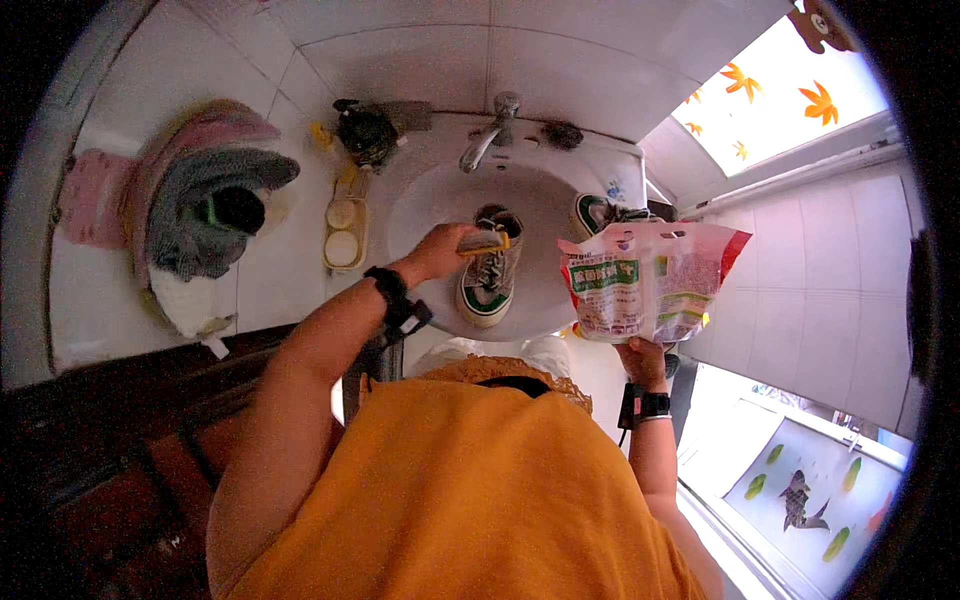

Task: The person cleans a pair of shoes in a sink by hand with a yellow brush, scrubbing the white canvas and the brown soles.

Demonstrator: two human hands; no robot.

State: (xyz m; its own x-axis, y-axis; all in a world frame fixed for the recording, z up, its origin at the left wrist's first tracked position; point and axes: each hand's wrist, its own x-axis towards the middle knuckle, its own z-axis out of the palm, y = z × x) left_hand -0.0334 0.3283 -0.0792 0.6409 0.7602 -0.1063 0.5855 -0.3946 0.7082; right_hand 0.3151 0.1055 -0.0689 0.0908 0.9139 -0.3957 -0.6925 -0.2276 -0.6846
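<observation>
My left hand is closed on a small scrub brush with a yellow edge, held over a green and white sneaker. The sneaker lies in the white washbasin, toe toward me. Off to the right, my right hand grips the lower edge of a printed plastic pouch, white and red with green patches. The pouch partly hides a second sneaker on the basin's right rim. What the pouch contains cannot be seen.
A chrome faucet stands at the back of the basin, with a dark oval object beside it. On the left are a cream soap holder, a dark bundle and hanging towels. A bright window is at upper right.
</observation>
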